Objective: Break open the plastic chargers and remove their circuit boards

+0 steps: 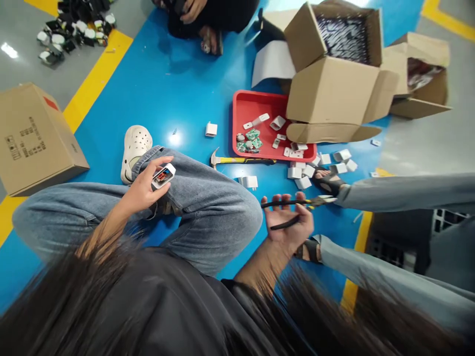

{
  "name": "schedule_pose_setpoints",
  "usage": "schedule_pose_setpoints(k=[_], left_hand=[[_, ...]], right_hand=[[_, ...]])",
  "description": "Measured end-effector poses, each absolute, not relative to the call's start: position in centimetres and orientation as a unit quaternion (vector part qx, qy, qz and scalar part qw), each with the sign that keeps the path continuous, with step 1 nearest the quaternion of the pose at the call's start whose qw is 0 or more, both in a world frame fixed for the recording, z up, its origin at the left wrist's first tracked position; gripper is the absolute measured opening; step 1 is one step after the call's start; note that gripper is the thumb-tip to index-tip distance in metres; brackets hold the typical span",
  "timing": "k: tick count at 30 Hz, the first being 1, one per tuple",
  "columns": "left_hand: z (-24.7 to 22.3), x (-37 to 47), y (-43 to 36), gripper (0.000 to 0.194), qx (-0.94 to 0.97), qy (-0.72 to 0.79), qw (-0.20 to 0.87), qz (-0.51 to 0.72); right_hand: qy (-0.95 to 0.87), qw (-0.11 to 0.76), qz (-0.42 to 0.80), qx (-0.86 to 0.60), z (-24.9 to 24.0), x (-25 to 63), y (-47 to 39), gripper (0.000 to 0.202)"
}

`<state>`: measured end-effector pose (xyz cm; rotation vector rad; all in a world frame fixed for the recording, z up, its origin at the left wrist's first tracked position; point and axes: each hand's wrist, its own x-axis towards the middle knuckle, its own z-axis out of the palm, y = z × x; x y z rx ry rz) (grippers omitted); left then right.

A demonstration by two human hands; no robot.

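My left hand (139, 193) holds a white charger housing (164, 176) by its sides, above my bent leg. The housing's open end faces up, and red and dark parts show inside it. In my right hand (287, 230) lie pliers (321, 200) with black and yellow handles. The palm is turned up, the fingers curl round one handle, and the handles are spread apart. The metal jaws point right, away from me. A white charger (249, 182) lies on the blue floor just beyond my knee, with a claw hammer (241, 160) behind it.
A red tray (235, 118) holds green circuit boards (253, 134) and white pieces. White housings (296, 172) lie beside it, near a co-worker's sandaled foot (326, 180). An open carton (334, 91) overhangs the tray. Another carton (37, 138) stands left. A person (211, 20) sits opposite.
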<state>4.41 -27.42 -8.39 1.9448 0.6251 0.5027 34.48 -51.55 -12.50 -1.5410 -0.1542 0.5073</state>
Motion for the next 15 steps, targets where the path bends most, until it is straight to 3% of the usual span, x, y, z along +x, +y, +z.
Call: schedule_pose_setpoints(k=[3,7,9,13,15], left_hand=[[-7.4,2.8,-27.6,0.04,0.795,0.256,0.506,0.217],[-5.8,-0.7,-27.4,0.039,0.809,0.282,0.473,0.207],[-4.9,-2.7,-27.0,0.042,0.822,0.292,0.448,0.197],[-3.6,-5.9,-25.9,0.048,0.851,0.267,0.42,0.17],[-3.4,-6.5,-25.5,0.049,0.859,0.251,0.418,0.157]], right_hand=[[-0.134,0.688,0.222,-0.678,-7.2,31.9,-49.9,0.058],[-0.301,0.637,0.23,-0.671,-2.8,26.2,-45.6,0.057],[-0.461,0.532,0.242,-0.668,-2.3,23.7,-43.4,0.056],[-0.73,0.219,0.174,-0.623,-3.2,20.9,-40.4,0.057],[-0.768,0.145,0.119,-0.612,-3.7,20.1,-39.8,0.059]])
